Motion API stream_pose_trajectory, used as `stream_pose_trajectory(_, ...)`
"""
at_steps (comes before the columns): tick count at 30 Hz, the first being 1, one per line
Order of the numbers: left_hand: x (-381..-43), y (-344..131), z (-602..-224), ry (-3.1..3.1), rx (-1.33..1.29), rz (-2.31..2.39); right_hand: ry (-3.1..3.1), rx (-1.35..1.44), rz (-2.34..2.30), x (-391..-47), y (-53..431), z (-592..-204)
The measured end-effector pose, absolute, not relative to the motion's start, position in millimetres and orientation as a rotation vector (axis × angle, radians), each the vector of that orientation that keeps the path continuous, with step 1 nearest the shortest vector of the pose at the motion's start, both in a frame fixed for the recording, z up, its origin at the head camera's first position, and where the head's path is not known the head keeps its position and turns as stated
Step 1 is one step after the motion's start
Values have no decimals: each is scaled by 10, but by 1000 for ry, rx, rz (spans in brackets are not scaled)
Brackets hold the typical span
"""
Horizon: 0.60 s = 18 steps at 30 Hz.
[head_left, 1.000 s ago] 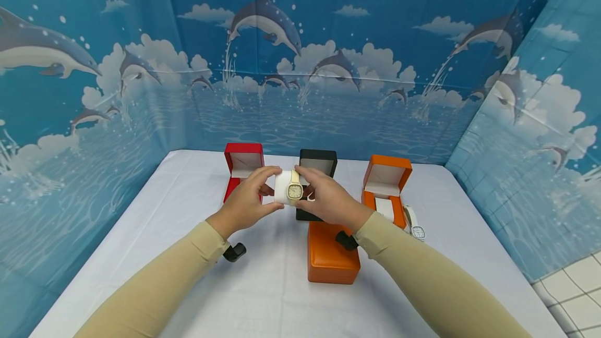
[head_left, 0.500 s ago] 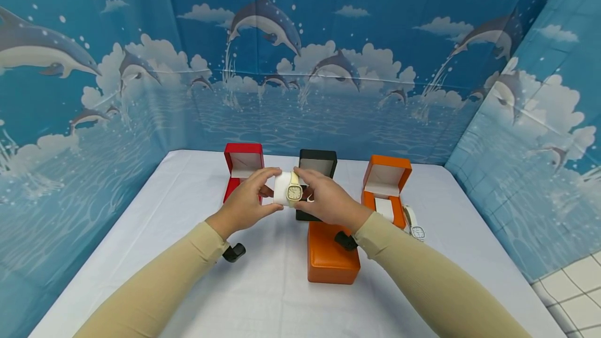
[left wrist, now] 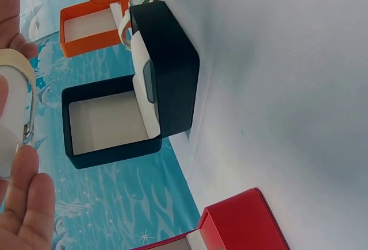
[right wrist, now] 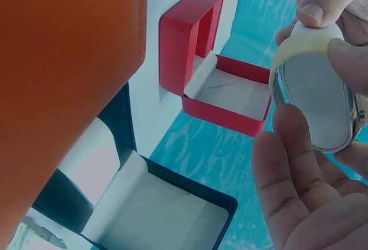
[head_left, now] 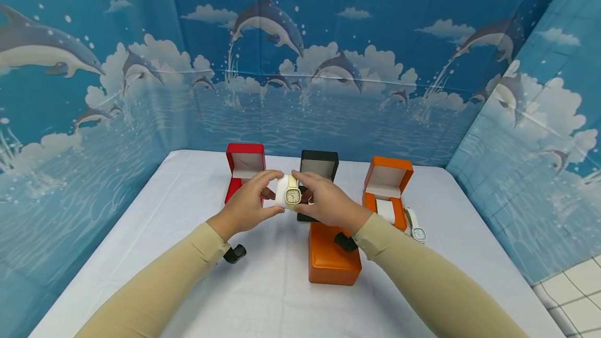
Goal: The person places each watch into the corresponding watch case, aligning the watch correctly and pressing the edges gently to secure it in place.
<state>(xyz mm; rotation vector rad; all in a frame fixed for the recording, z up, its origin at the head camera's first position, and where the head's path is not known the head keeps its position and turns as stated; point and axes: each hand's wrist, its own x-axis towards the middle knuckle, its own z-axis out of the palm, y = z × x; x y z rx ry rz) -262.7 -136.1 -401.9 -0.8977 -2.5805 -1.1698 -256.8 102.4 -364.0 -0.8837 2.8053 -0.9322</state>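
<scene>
In the head view, a cream-strapped wristwatch [head_left: 293, 195] with a squarish gold case sits around a white watch cushion [head_left: 281, 192], held up above the table. My left hand [head_left: 244, 202] grips the cushion's left end between thumb and fingers. On the other side my right hand [head_left: 328, 201] pinches the watch, thumb below and index finger above. The right wrist view shows the cream strap [right wrist: 305, 47] looped around the cushion, one flat end of which faces that camera. Behind the hands stands an open black watch box [head_left: 319, 158], partly hidden by the right hand.
An open red box [head_left: 245, 156] stands back left, partly behind the left hand. At right is an open orange box [head_left: 388, 171] with a white cushion [head_left: 385, 209] inside, and a white-strapped watch [head_left: 417, 232] beside it. A closed orange box [head_left: 333, 262] lies under the right wrist.
The right hand and the watch have shifted slightly left along the cushion, so less bare cushion shows at its left. The left hand keeps its grip. The boxes stay put.
</scene>
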Motion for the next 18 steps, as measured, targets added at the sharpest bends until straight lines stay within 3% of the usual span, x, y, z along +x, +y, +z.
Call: stream_pose_trajectory(18, -2644, -1357, -3989, -2618, -942, -1202, 2783, -860, -957, -2585, 1044, -3660)
